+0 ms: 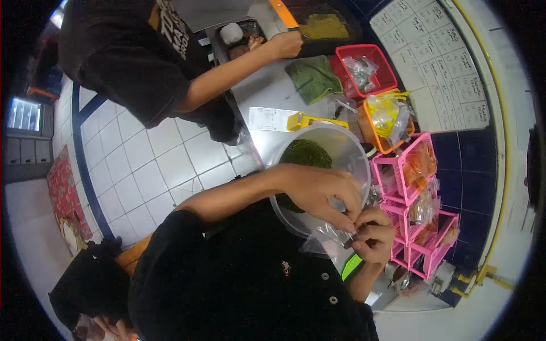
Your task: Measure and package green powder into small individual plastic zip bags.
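Observation:
My left hand [326, 196] reaches over a translucent plastic tub [352, 147] and pinches a small clear plastic bag [322, 244] between thumb and fingers. My right hand [374, 238] meets it fingertip to fingertip at the tub's near right rim, gripping the same bag's edge. The bag hangs down toward my black shirt; whether it holds anything I cannot tell. Inside the tub lies a dark green, finely cut or ground mass [307, 152], partly hidden by my left forearm. A bright green object [351, 266] shows beside my right wrist.
Beyond the tub are a yellow tape dispenser [318, 121], a printed paper [268, 119], a green cloth [315, 79], a red basket [367, 70] and an orange basket [386, 121] of bags. Pink racks [407, 170] line the wall. A co-worker's hand [286, 44] is further along the counter.

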Motion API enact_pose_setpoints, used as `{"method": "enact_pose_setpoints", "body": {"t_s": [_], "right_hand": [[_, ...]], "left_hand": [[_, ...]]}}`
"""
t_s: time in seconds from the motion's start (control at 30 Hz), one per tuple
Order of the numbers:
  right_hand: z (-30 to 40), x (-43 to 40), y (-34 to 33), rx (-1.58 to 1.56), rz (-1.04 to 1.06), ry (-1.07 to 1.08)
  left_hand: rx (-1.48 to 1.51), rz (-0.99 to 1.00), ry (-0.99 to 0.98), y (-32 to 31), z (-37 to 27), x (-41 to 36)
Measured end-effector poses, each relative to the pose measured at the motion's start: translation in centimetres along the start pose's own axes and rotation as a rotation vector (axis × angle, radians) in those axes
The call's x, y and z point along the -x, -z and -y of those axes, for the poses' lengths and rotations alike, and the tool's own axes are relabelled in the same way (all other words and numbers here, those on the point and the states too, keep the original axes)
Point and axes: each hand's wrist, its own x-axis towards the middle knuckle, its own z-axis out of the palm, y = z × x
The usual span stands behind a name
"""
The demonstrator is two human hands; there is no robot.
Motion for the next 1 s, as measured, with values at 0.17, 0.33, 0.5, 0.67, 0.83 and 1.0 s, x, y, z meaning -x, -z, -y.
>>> {"method": "enact_pose_setpoints", "body": {"t_s": [0.17,0.33,0.5,0.67,0.83,1.0], "right_hand": [[1.5,-3.2,0.6,0.219,0.410,-0.500],[-1.5,-3.3,-0.3,0.042,0.341,-0.275],[-0.6,-5.1,-1.1,0.170,0.380,-0.629],[-0.8,-6.2,-1.8,0.128,0.441,-0.545],[-0.8,-6.9,-2.6,0.128,0.389,-0.382],[-6.1,-7.9,-3.2,0.069,-0.138,-0.394]], "left_hand": [[-0.167,-0.037,0.030,0.6,1.0,1.4],[-0.330,-0.080,0.130,2.1,-0.6,2.0],[-0.509,-0.270,0.478,1.7,-3.2,3.1],[-0.667,-0.125,0.628,0.0,-2.4,3.7],[-0.664,-0.258,0.649,1.0,-2.8,3.8],[-0.519,-0.740,0.664,1.8,-2.9,7.3]]}}
